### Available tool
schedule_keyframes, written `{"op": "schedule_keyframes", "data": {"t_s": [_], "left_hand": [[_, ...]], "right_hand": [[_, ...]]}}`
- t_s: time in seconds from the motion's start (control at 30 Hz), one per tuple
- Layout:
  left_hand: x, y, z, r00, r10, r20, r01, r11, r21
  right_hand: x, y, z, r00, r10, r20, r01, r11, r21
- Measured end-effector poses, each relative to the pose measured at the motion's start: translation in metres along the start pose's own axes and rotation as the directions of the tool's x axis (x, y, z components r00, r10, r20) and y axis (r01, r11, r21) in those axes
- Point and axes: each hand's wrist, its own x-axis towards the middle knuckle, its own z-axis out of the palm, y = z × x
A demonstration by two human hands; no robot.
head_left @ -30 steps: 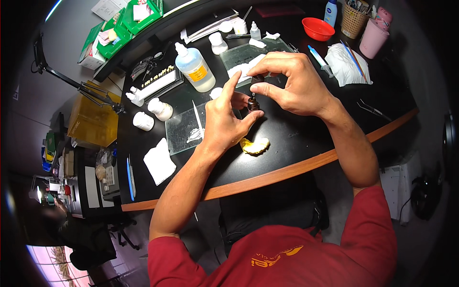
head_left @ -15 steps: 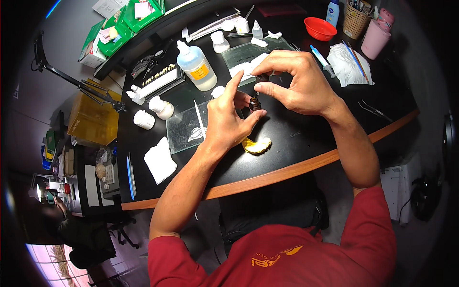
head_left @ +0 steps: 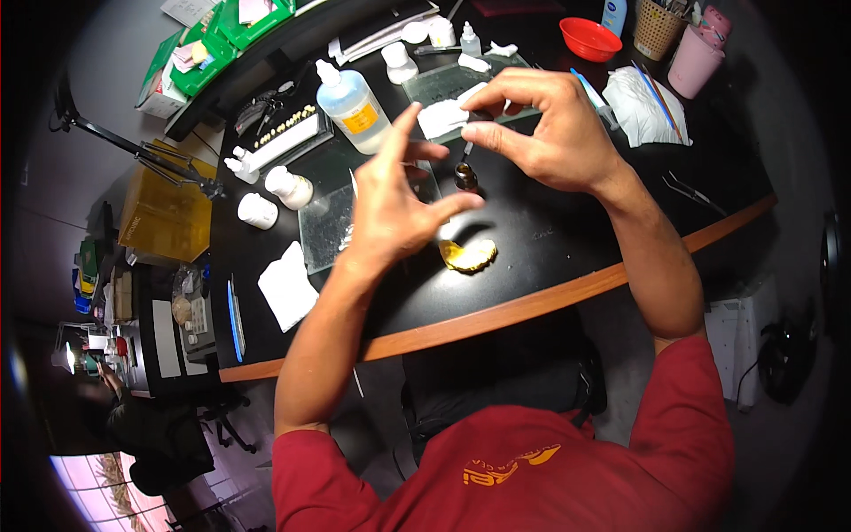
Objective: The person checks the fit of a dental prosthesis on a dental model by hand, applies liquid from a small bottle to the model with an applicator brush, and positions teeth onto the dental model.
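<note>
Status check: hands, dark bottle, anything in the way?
Left hand open beside dark bottle, bottle upright. Right hand pinches dark cap, stem at bottle's mouth. Yellow curved piece nearby, not in between.

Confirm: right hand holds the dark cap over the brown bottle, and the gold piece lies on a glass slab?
Not quite: the gold piece lies on the black tabletop, as the head view shows. The right hand does hold the dark cap over the brown bottle.
</note>
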Motion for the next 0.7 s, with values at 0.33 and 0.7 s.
{"op": "schedule_keyframes", "data": {"t_s": [0.33, 0.7], "left_hand": [[-0.007, 0.019, -0.048, 0.764, 0.05, 0.644, -0.112, 0.992, 0.055], [-0.007, 0.004, -0.043, 0.758, 0.206, 0.619, -0.15, 0.978, -0.142]], "right_hand": [[0.002, -0.007, -0.019, 0.97, 0.141, 0.196, -0.171, 0.974, 0.147], [-0.002, -0.015, -0.015, 0.927, 0.052, 0.371, -0.174, 0.937, 0.304]]}}
